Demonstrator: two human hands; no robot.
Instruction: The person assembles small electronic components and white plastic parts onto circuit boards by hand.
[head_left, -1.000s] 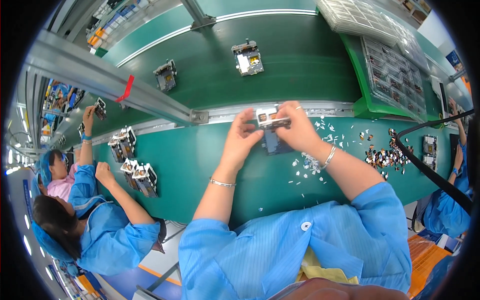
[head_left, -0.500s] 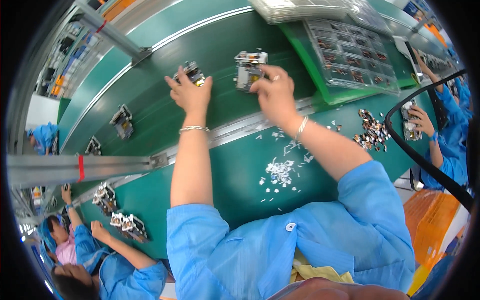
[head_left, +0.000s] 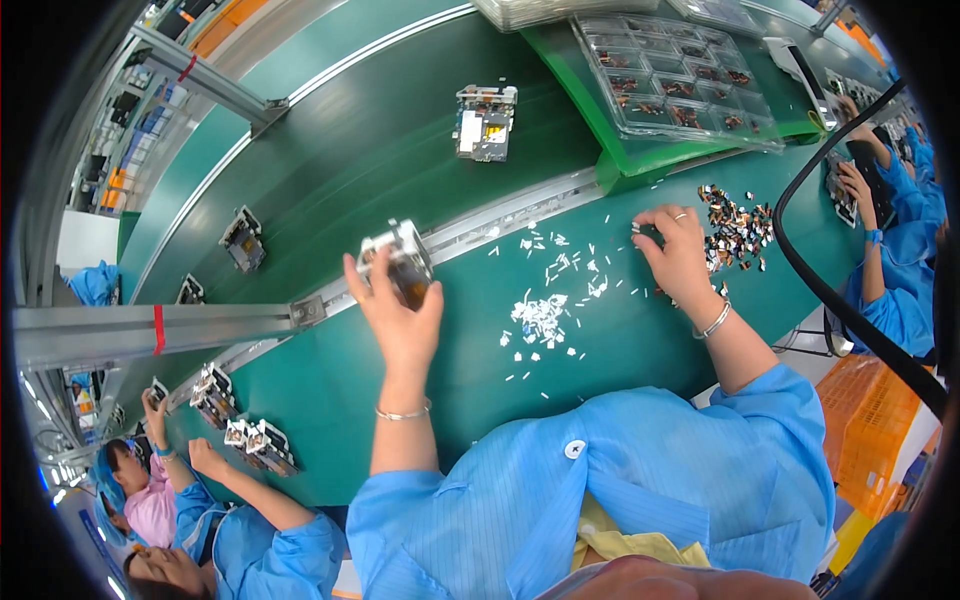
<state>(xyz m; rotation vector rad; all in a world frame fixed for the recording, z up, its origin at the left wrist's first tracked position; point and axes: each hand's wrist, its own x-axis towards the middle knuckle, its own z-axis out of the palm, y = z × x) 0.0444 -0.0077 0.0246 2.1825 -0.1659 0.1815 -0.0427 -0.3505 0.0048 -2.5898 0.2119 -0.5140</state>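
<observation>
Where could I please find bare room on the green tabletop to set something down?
Bare green tabletop shows between the left hand and the grouped units, and between that hand and the white scraps. It is crowded around the right hand, with scraps to its left and dark pieces to its right.

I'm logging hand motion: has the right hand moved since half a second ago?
Yes: the right hand came back across the metal rail toward the person, and rightward, near the parts pile.
</observation>
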